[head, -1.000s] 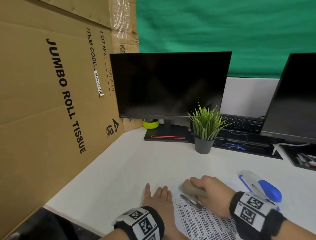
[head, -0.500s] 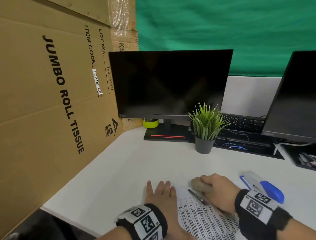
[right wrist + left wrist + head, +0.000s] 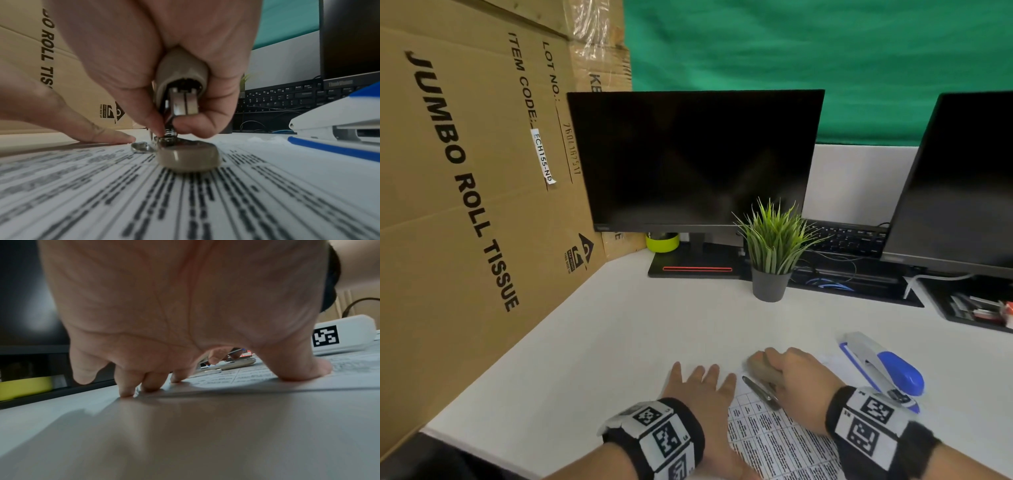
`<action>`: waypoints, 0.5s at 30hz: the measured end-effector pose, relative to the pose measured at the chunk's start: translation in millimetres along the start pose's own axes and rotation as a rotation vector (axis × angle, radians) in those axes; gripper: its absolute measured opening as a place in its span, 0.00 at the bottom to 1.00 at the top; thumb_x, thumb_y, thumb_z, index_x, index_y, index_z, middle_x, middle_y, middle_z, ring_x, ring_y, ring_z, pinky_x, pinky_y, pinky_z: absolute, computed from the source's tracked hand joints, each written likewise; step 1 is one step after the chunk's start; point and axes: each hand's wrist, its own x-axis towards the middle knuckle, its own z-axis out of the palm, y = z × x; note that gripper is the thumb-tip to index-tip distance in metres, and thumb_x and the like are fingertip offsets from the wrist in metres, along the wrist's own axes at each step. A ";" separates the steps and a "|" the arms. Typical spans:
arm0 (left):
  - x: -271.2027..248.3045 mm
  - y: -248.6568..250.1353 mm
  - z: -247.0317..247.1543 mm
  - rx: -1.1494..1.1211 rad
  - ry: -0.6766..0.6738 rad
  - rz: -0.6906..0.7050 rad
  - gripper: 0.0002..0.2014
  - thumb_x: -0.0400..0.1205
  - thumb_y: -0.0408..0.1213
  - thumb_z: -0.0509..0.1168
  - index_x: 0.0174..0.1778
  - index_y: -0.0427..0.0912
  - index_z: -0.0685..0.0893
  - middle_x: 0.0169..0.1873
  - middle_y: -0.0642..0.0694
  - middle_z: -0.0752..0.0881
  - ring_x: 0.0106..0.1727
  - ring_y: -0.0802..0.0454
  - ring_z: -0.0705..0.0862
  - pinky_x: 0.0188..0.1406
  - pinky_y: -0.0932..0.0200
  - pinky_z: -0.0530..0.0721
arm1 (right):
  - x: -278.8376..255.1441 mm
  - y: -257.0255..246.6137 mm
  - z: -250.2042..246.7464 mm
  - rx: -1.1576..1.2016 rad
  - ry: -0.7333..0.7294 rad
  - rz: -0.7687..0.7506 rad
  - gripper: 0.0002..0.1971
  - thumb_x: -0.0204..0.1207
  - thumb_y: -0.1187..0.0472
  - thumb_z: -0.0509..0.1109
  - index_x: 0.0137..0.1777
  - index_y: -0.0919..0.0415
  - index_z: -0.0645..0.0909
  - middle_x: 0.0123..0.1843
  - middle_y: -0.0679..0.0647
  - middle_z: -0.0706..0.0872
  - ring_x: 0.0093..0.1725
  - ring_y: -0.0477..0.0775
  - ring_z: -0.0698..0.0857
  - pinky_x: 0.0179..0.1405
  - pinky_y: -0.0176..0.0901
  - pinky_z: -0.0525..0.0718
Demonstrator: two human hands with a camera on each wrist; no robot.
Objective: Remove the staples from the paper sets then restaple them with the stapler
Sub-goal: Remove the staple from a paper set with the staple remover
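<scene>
A printed paper set (image 3: 784, 442) lies on the white desk at the near edge. My left hand (image 3: 698, 375) lies flat with straight fingers, pressing its left edge; its fingertips (image 3: 148, 386) touch paper and desk. My right hand (image 3: 791, 373) grips a small beige staple tool (image 3: 765, 371) at the paper's top corner. In the right wrist view, thumb and finger pinch the tool's upper part (image 3: 180, 76), its beige base (image 3: 188, 160) rests on the paper (image 3: 185, 211), and a metal tongue (image 3: 141, 147) lies flat beside it. A blue and white stapler (image 3: 883, 370) sits just right of my right hand.
A large cardboard box (image 3: 465, 205) walls the left side. Behind stand a dark monitor (image 3: 695, 157), a potted plant (image 3: 772, 257), a keyboard (image 3: 842, 240), a second monitor (image 3: 969, 178) and a black tray of small items (image 3: 976, 308).
My right hand with the beige tool has shifted only slightly at the paper's corner. The left hand stays flat in the same place.
</scene>
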 end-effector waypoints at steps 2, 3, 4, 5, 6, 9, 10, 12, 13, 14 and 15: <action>1.3 1.9 1.3 0.041 0.026 -0.009 0.48 0.80 0.65 0.61 0.85 0.52 0.37 0.86 0.43 0.41 0.86 0.42 0.42 0.81 0.33 0.36 | 1.0 -1.2 -0.9 -0.011 -0.009 -0.009 0.15 0.78 0.66 0.61 0.64 0.56 0.70 0.49 0.51 0.70 0.47 0.51 0.74 0.46 0.37 0.74; 1.7 2.5 0.9 0.050 0.042 -0.014 0.46 0.82 0.63 0.60 0.85 0.52 0.38 0.86 0.43 0.42 0.86 0.41 0.43 0.81 0.33 0.37 | 1.5 -1.6 -2.4 -0.015 -0.016 -0.009 0.15 0.78 0.66 0.61 0.64 0.56 0.71 0.50 0.51 0.70 0.48 0.52 0.75 0.47 0.38 0.75; 1.9 3.0 -0.2 0.049 0.044 -0.013 0.47 0.81 0.63 0.61 0.85 0.52 0.38 0.86 0.42 0.42 0.86 0.41 0.44 0.81 0.33 0.37 | 1.6 -1.7 -3.7 -0.014 -0.024 -0.006 0.15 0.78 0.66 0.62 0.63 0.56 0.72 0.50 0.51 0.70 0.49 0.52 0.76 0.49 0.39 0.77; 1.8 3.3 -1.5 0.043 0.037 -0.006 0.49 0.79 0.65 0.62 0.86 0.51 0.39 0.86 0.42 0.42 0.86 0.41 0.44 0.81 0.33 0.36 | 1.5 -1.7 -4.7 -0.014 -0.032 -0.002 0.15 0.77 0.67 0.62 0.63 0.56 0.72 0.50 0.51 0.70 0.49 0.53 0.77 0.50 0.40 0.78; 1.2 3.1 -2.5 0.038 0.023 0.001 0.52 0.77 0.67 0.64 0.85 0.51 0.38 0.86 0.42 0.42 0.86 0.41 0.44 0.81 0.33 0.36 | 1.4 -2.1 -4.9 -0.018 -0.039 0.005 0.15 0.77 0.67 0.62 0.63 0.56 0.72 0.50 0.51 0.70 0.49 0.53 0.76 0.49 0.40 0.78; -0.7 2.0 -3.7 0.035 0.005 0.014 0.57 0.72 0.73 0.64 0.85 0.51 0.37 0.86 0.43 0.40 0.86 0.42 0.42 0.80 0.32 0.35 | 2.5 -4.7 -1.1 -0.032 -0.029 0.044 0.18 0.77 0.66 0.62 0.66 0.55 0.70 0.51 0.52 0.70 0.46 0.53 0.75 0.47 0.39 0.76; -1.0 1.8 -3.1 0.041 0.008 0.015 0.57 0.72 0.73 0.63 0.85 0.51 0.36 0.86 0.44 0.40 0.86 0.42 0.42 0.80 0.32 0.35 | 4.1 -5.8 0.5 -0.032 -0.025 0.059 0.20 0.76 0.66 0.63 0.68 0.55 0.69 0.53 0.52 0.72 0.47 0.53 0.76 0.48 0.39 0.76; -1.5 2.0 -2.8 0.046 0.005 0.017 0.56 0.73 0.72 0.63 0.85 0.52 0.36 0.85 0.44 0.39 0.86 0.42 0.41 0.80 0.32 0.35 | 8.6 -6.7 1.7 -0.027 -0.028 0.083 0.21 0.76 0.66 0.64 0.69 0.55 0.69 0.60 0.55 0.75 0.53 0.55 0.80 0.51 0.40 0.79; -1.3 2.3 -2.9 0.049 -0.005 0.021 0.57 0.72 0.72 0.64 0.85 0.51 0.36 0.85 0.43 0.39 0.86 0.42 0.41 0.80 0.32 0.35 | 10.9 -6.8 1.3 -0.022 -0.030 0.095 0.21 0.75 0.66 0.64 0.69 0.56 0.70 0.62 0.55 0.76 0.57 0.56 0.81 0.54 0.41 0.80; -0.7 2.2 -3.1 0.058 -0.011 0.020 0.56 0.73 0.71 0.64 0.85 0.51 0.36 0.85 0.43 0.39 0.86 0.41 0.41 0.80 0.31 0.34 | 12.5 -6.9 0.7 -0.020 -0.031 0.105 0.21 0.75 0.66 0.64 0.69 0.56 0.70 0.64 0.56 0.76 0.59 0.56 0.81 0.56 0.42 0.80; 0.5 2.4 -2.5 0.070 -0.008 0.010 0.54 0.75 0.69 0.64 0.85 0.51 0.36 0.85 0.43 0.39 0.86 0.41 0.41 0.80 0.31 0.35 | 13.9 -7.5 0.1 -0.020 -0.031 0.117 0.21 0.75 0.66 0.64 0.69 0.56 0.71 0.64 0.55 0.76 0.61 0.56 0.81 0.58 0.43 0.80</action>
